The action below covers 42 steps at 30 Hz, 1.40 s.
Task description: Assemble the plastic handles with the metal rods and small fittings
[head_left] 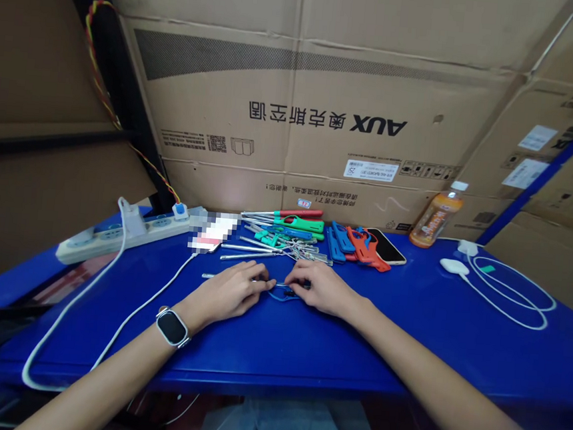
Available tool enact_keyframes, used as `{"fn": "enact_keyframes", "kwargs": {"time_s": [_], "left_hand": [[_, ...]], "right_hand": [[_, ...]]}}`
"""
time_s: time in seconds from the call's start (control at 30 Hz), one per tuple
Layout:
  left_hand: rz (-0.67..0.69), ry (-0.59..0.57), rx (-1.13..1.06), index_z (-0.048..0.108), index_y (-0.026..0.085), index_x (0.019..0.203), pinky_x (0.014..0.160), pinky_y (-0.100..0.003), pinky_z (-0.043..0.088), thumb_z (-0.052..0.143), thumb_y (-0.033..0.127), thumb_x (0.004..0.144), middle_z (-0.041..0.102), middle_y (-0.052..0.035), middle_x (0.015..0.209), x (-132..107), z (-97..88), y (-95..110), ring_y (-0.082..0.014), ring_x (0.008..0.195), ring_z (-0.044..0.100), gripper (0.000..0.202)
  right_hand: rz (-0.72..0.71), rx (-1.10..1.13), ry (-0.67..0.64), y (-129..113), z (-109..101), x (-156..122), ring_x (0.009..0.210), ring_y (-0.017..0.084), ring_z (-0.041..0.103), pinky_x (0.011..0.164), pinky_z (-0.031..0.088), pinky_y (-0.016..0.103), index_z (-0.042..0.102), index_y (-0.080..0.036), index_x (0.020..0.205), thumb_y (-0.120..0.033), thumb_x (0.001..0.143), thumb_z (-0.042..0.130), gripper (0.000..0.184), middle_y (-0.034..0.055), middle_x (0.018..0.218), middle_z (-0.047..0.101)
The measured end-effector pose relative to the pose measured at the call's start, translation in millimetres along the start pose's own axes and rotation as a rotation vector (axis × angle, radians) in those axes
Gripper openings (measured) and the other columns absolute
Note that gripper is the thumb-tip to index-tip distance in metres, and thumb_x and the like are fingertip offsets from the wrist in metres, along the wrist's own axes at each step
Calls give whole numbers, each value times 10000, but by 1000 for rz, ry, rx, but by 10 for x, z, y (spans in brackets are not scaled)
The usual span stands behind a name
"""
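Note:
Low over the front middle of the table, my left hand (234, 287) and my right hand (324, 289) face each other with fingers pinched. Between them lies a partly hidden blue long-nosed lighter (277, 297), its metal tube (207, 276) poking out past my left hand. Both hands hold it, the right at the handle end near a small dark part. Just beyond are several loose lighter innards with metal tubes (247, 255), and a green lighter (300, 224) beside a red lighter (311, 214). Blue handle shells (338, 241) and orange handle shells (365, 247) lie to the right.
A power strip (159, 229) and a charging phone (212, 232) sit at the left, a white cable (151, 300) trailing forward. Another phone (388, 246), an orange drink bottle (437, 216) and a coiled white charger cable (520, 296) stand right. Cardboard (328, 85) walls the back.

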State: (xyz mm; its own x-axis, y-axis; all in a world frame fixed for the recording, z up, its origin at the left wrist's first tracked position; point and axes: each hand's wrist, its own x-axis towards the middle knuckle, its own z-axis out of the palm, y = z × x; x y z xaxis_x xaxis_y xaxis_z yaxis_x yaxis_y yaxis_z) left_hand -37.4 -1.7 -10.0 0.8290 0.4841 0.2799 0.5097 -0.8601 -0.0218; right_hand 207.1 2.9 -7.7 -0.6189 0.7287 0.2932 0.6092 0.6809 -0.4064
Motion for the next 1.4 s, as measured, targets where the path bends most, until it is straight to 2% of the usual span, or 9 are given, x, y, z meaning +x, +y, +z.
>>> {"fn": "enact_keyframes", "kwargs": {"time_s": [0.13,0.33,0.57,0.7,0.83,1.03,1.23,1.4], "left_hand": [[-19,6,6,675,196,1176,837,-376,523,417,153,976,621,-93,1072,4,8,7,-218,919,598,329],[-28,6,33,654,207,1234,838,-395,519,412,155,976,623,-97,1087,-5,25,9,-229,938,602,358],[-43,22,51,650,231,1236,833,-375,495,438,152,966,623,-84,1091,-24,29,26,-225,951,600,353],[-59,23,34,641,232,1231,836,-376,481,434,159,968,618,-86,1091,-8,-4,57,-228,945,594,343],[-43,33,44,620,204,1235,898,-410,463,458,140,927,603,-102,1172,78,-47,148,-257,1037,566,354],[-40,48,-72,663,182,1104,875,-393,485,444,339,1007,604,-90,1070,179,13,219,-224,939,582,286],[-72,91,-113,667,211,1103,886,-382,492,445,353,1016,601,-80,1074,144,50,227,-214,968,582,278],[-79,68,-65,639,231,1163,931,-399,468,438,358,1020,599,-69,1103,129,53,246,-212,985,583,277]], "right_hand": [[-105,-211,-77,-57,-75,-30,875,195,635,835,440,337,758,-206,999,-114,868,582,238,76,981,694],[-85,-179,-76,-76,-115,-99,940,203,646,848,455,333,746,-208,1084,-130,891,534,297,73,1045,707],[-45,-259,-61,-122,-112,-178,1016,232,624,926,426,396,738,-195,1020,-162,928,503,254,83,1064,706],[-22,-241,-59,-145,-98,-222,1058,230,605,944,430,399,712,-195,1083,-188,946,493,258,94,1118,680],[-10,-214,-59,-136,-79,-288,1110,239,570,960,433,424,655,-226,1224,-257,972,491,302,104,1198,626],[-25,-159,-74,-144,-82,-385,1185,248,520,987,408,457,580,-290,1350,-345,1021,417,371,99,1245,588],[-16,-120,-38,-100,-93,-421,1224,237,515,988,394,443,516,-283,1407,-316,1035,386,396,100,1316,592],[-45,-222,32,-58,-159,-505,1186,235,543,966,370,427,635,-229,1274,-282,1018,431,331,104,1267,649]]}}
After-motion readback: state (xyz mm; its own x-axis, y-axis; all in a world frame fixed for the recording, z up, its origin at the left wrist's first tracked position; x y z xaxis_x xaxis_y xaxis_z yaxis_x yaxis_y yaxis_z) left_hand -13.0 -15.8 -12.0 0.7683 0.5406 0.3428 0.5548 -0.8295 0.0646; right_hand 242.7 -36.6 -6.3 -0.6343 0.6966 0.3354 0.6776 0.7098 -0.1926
